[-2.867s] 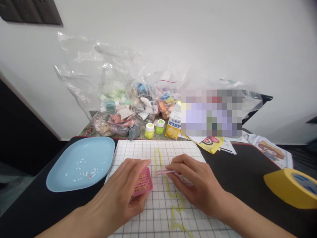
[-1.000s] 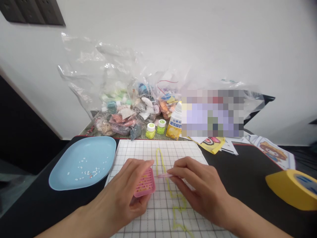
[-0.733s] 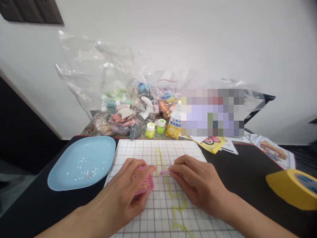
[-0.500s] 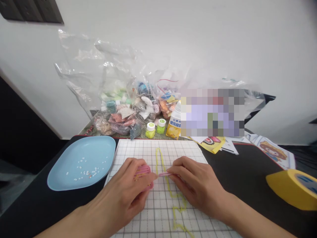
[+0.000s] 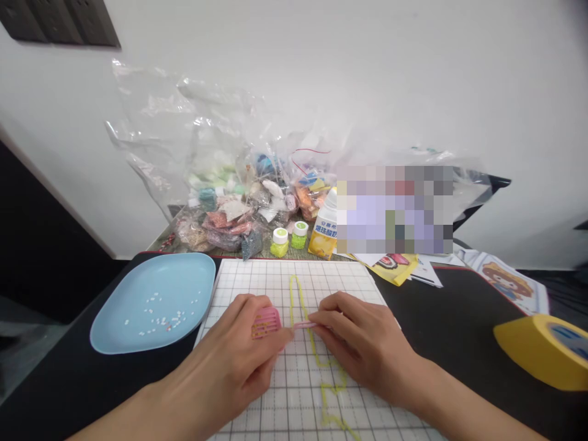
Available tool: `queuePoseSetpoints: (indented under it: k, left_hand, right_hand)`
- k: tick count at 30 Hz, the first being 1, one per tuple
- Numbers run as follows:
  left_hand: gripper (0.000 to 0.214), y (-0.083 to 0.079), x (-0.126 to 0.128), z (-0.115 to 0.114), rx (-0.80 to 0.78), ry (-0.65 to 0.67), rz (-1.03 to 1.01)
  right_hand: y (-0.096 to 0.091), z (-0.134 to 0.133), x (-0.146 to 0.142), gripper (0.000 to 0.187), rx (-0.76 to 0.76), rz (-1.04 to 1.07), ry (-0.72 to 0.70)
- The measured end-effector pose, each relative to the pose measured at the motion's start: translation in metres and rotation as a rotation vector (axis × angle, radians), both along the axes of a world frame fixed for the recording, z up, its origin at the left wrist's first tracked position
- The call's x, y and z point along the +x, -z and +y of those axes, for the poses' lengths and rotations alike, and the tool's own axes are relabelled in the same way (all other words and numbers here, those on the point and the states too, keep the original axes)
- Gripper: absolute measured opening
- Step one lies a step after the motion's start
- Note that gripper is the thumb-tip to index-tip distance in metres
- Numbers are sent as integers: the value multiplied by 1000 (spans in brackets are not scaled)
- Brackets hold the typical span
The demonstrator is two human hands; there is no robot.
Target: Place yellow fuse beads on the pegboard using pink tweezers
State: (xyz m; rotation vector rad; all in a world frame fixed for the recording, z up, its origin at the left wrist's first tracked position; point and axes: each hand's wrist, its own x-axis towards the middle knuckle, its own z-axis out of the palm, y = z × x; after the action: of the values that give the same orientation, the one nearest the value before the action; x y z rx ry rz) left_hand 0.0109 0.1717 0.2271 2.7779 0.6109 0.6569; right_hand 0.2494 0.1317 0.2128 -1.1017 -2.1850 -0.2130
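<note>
My left hand [image 5: 234, 361] is closed around a small pink slotted tray [image 5: 271, 321] with yellowish beads in its grooves. My right hand [image 5: 362, 343] pinches a thin pink stick-like piece [image 5: 302, 325], whose other end reaches my left thumb tip; its exact kind is unclear. Below both hands lies a white grid board [image 5: 275, 398]. A yellow-green line of beads or cord [image 5: 316, 352] runs down the board, forming a narrow loop at the top and zigzags lower, partly passing behind my right fingers.
On the left, a light blue plate [image 5: 138, 288] carries scattered small white beads. Behind the board stand two small jars [image 5: 279, 244], a yogurt bottle [image 5: 324, 229] and plastic bags of beads [image 5: 229, 220]. A yellow tape roll [image 5: 528, 352] is at the right, beyond some printed papers [image 5: 397, 267].
The pink tray has tilted in my left hand, so more of its slotted face shows. My right hand and the pink piece have barely moved.
</note>
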Motion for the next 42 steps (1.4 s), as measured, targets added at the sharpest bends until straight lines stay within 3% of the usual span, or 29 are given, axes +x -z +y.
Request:
queuePoseSetpoints:
  k: [5, 19, 26, 36, 42]
  left_hand:
    - [52, 1, 0, 1, 13, -19, 12]
    - [41, 2, 2, 1, 11, -34, 39]
    - [35, 2, 2, 1, -10, -25, -54]
    - [57, 5, -4, 0, -174, -103, -169]
    - [66, 7, -4, -3, -145, -98, -274]
  right_hand:
    - [0, 0, 0, 15, 7, -4, 1]
    - [-2, -1, 0, 12, 38, 14, 3]
    - [-3, 0, 1, 11, 68, 35, 39]
    - [-7, -4, 0, 13, 77, 45, 30]
    - [-14, -15, -11, 13, 52, -4, -48]
